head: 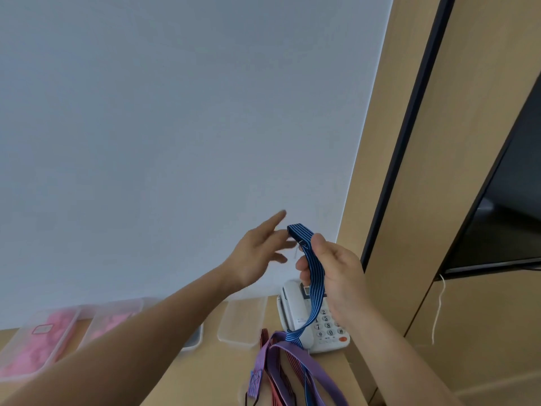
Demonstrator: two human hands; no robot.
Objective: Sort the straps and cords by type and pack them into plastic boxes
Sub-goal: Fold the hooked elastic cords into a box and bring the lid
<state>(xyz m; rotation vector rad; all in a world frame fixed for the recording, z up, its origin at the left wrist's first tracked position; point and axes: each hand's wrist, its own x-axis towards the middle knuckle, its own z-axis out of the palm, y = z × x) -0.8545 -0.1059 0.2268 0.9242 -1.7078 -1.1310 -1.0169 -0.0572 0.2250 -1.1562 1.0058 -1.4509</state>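
Note:
My right hand [333, 271] is raised in front of the wall and grips a blue striped strap [311, 285], which arches over its thumb and hangs down to the table. My left hand [257, 256] hovers just left of the strap's top with its fingers spread and holds nothing. On the wooden table [210, 370] below lies a tangle of straps: purple ones [281, 356], red and black striped ones [265, 336] and a pink one. Two clear plastic boxes with pink contents [46, 341] [108, 320] stand at the left. An empty clear box [243, 320] stands behind the straps.
A white desk telephone [319, 320] sits at the table's back right, under the hanging strap. Behind the table rises a white wall. A wooden panel with a dark screen [503, 224] fills the right side, and a thin white cord [438, 309] dangles there.

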